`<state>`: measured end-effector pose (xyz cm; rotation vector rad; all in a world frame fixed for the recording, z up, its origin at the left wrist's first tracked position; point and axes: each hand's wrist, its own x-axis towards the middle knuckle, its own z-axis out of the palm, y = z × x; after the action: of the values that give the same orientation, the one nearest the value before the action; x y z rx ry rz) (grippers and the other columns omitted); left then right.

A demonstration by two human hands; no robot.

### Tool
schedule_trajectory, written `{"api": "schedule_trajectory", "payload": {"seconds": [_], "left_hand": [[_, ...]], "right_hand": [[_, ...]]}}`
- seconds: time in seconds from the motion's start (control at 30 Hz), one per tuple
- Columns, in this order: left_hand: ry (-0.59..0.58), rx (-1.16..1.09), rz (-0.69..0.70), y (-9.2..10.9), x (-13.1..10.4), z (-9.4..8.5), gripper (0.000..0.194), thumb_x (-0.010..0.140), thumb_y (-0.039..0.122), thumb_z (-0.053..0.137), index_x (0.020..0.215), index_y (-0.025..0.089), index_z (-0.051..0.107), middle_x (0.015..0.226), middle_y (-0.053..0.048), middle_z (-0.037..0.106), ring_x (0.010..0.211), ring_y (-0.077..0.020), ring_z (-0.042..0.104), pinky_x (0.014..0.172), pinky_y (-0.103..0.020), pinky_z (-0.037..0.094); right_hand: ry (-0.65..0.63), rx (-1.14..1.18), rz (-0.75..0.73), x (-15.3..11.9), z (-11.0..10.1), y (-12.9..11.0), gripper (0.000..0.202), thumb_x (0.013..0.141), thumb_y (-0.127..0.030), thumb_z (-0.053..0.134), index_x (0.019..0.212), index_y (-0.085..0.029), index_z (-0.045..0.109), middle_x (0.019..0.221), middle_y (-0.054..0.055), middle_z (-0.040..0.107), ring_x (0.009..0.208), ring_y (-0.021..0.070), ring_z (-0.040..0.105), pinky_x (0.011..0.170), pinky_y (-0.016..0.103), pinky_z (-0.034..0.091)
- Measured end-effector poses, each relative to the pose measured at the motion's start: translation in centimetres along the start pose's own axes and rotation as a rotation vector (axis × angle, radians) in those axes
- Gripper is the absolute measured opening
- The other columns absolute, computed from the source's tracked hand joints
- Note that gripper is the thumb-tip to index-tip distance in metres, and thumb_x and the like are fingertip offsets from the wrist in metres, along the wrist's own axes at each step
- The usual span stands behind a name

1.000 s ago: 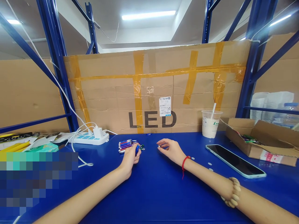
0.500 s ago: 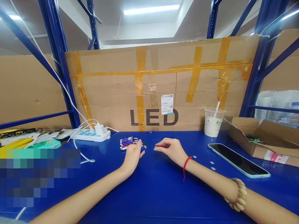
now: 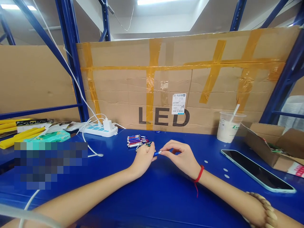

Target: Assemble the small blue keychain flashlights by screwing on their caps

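Near the middle of the blue table (image 3: pixel 163 196), my left hand (image 3: pixel 143 159) is closed around a small blue pen-like object (image 3: pixel 156 154), whose end sticks out to the right. The thumb and fingertips of my right hand (image 3: pixel 179 155) pinch a small silvery piece (image 3: pixel 160 152) at that end. Just behind my left hand lies a row of several slim pen-like items (image 3: pixel 136 140) in blue, red and silver. Their near ends are partly hidden by the hand.
A phone (image 3: pixel 257 171), a drink cup with a straw (image 3: pixel 228 128) and an open cardboard box (image 3: pixel 263 142) stand on the right. At left are a white power strip (image 3: pixel 99 129), cables and yellow items (image 3: pixel 21 136). Cardboard (image 3: pixel 118 91) walls the back.
My two hands have come together: the silvery piece in my right hand now meets the end of the blue object in my left. The camera view has shifted slightly.
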<state>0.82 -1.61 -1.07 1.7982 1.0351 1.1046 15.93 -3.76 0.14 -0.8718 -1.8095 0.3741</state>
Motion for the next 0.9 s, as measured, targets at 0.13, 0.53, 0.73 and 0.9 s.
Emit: {"api": "schedule_trajectory", "payload": {"seconds": [0.13, 0.53, 0.73, 0.9], "left_hand": [[-0.030, 0.004, -0.001, -0.2, -0.3, 0.1, 0.059, 0.078, 0.061, 0.027, 0.037, 0.020, 0.022, 0.036, 0.005, 0.023, 0.037, -0.0069, 0.020, 0.044, -0.023, 0.021], [-0.113, 0.478, 0.104, -0.3, -0.8, -0.5, 0.058, 0.083, 0.046, 0.019, 0.035, 0.018, 0.033, 0.037, 0.000, 0.040, 0.036, -0.0098, 0.036, 0.047, -0.023, 0.030], [-0.035, 0.549, 0.191, -0.1, -2.0, -0.1, 0.054, 0.085, 0.043, 0.017, 0.038, 0.017, 0.024, 0.036, 0.001, 0.029, 0.035, -0.0084, 0.026, 0.045, -0.024, 0.025], [-0.011, 0.560, 0.177, 0.0, -2.6, 0.1, 0.053, 0.086, 0.041, 0.013, 0.041, 0.016, 0.023, 0.038, 0.001, 0.028, 0.037, -0.0083, 0.026, 0.047, -0.024, 0.025]], "right_hand": [[-0.129, 0.012, 0.099, 0.2, -0.3, 0.3, 0.012, 0.070, -0.028, 0.066, 0.064, -0.018, 0.067, 0.068, 0.002, 0.065, 0.062, 0.0128, 0.058, 0.048, 0.021, 0.039], [-0.410, -0.385, -0.410, -0.7, -1.2, 0.6, 0.025, 0.088, -0.026, 0.048, 0.071, -0.016, 0.064, 0.068, 0.002, 0.060, 0.056, 0.0092, 0.053, 0.052, 0.021, 0.038], [-0.366, -0.604, -0.665, -1.4, -1.1, -0.4, 0.042, 0.094, -0.021, 0.029, 0.065, -0.014, 0.057, 0.059, 0.001, 0.052, 0.046, 0.0090, 0.042, 0.045, 0.022, 0.031], [-0.331, -0.523, -0.607, -1.8, -0.8, -0.7, 0.038, 0.093, -0.018, 0.030, 0.067, -0.013, 0.058, 0.060, 0.001, 0.053, 0.046, 0.0087, 0.044, 0.045, 0.021, 0.031]]}}
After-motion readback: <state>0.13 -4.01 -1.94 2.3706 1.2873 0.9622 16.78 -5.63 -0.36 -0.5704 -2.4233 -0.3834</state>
